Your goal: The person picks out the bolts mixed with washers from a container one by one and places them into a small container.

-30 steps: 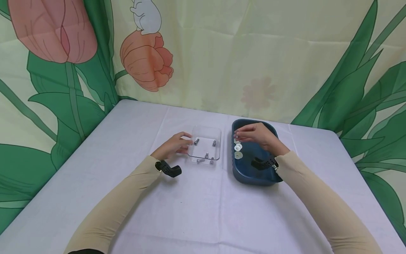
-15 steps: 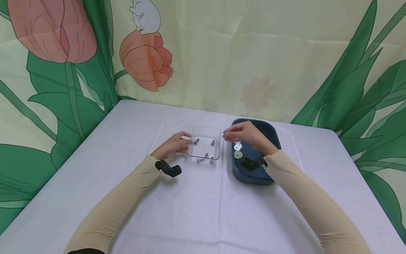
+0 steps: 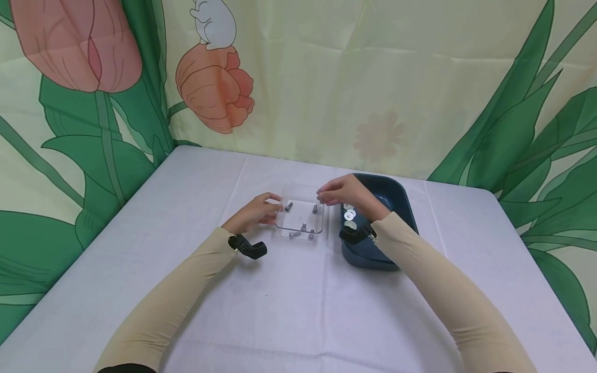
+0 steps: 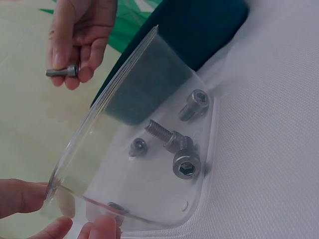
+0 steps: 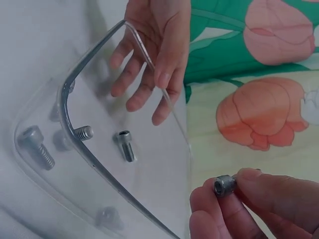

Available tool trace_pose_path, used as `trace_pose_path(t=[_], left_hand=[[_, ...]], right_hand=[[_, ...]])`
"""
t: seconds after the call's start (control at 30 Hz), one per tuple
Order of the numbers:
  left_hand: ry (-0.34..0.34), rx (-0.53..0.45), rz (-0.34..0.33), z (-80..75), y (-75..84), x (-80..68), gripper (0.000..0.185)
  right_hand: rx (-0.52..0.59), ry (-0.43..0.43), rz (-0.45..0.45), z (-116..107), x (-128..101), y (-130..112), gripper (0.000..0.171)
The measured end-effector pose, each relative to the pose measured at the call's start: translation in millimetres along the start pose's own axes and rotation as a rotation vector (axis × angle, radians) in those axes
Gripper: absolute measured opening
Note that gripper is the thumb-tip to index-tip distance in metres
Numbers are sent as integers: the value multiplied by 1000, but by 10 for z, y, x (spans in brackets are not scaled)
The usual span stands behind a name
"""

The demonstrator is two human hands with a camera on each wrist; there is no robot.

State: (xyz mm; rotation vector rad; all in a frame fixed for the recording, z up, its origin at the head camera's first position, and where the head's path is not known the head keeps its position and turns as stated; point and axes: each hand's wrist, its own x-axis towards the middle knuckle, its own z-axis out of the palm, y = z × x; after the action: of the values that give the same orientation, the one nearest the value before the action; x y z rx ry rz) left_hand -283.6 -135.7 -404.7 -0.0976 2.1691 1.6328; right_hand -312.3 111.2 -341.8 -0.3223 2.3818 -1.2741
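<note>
A clear plastic tray (image 3: 300, 225) lies on the white table and holds several grey socket-head bolts (image 4: 187, 162). My left hand (image 3: 275, 207) pinches the tray's left wall, thumb and fingers (image 5: 149, 84) either side of the rim. My right hand (image 3: 322, 196) hovers over the tray's far right corner. It pinches one grey bolt (image 5: 225, 185) between thumb and fingertips; the left wrist view shows this bolt (image 4: 62, 72) lying crosswise in the fingers (image 4: 75, 40). The dark blue bin (image 3: 396, 199) sits just right of the tray, partly hidden by my right wrist.
Two flat washers (image 3: 349, 214) lie in the blue bin. A flower-printed cloth (image 3: 373, 77) hangs behind the table's far edge. Bare white tablecloth (image 3: 298, 311) stretches toward me between my forearms.
My right hand has left the blue bin and moved left to above the clear tray, carrying a bolt. The left hand and the tray have stayed put.
</note>
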Motion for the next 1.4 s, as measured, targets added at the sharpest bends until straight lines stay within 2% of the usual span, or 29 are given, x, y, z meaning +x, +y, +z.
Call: trace_pose_path(t=[0.3, 0.77, 0.87, 1.07, 1.2, 1.4], left_hand=[[1, -3, 4, 10, 10, 2, 43], [5, -2, 0, 33, 17, 11, 41], [0, -10, 7, 35, 14, 11, 41], [-5, -10, 22, 26, 7, -1, 42], [3, -10, 3, 17, 6, 9, 42], [9, 2, -10, 11, 8, 10, 42]], right_hand=[[-27, -26, 14, 39, 109, 15, 32], [-47, 6, 40, 9, 140, 42, 33], [-48, 5, 43, -35, 119, 72, 34], [28, -7, 53, -182, 68, 160, 37], [73, -3, 61, -288, -1, 194, 39], [97, -16, 20, -447, -78, 276, 41]])
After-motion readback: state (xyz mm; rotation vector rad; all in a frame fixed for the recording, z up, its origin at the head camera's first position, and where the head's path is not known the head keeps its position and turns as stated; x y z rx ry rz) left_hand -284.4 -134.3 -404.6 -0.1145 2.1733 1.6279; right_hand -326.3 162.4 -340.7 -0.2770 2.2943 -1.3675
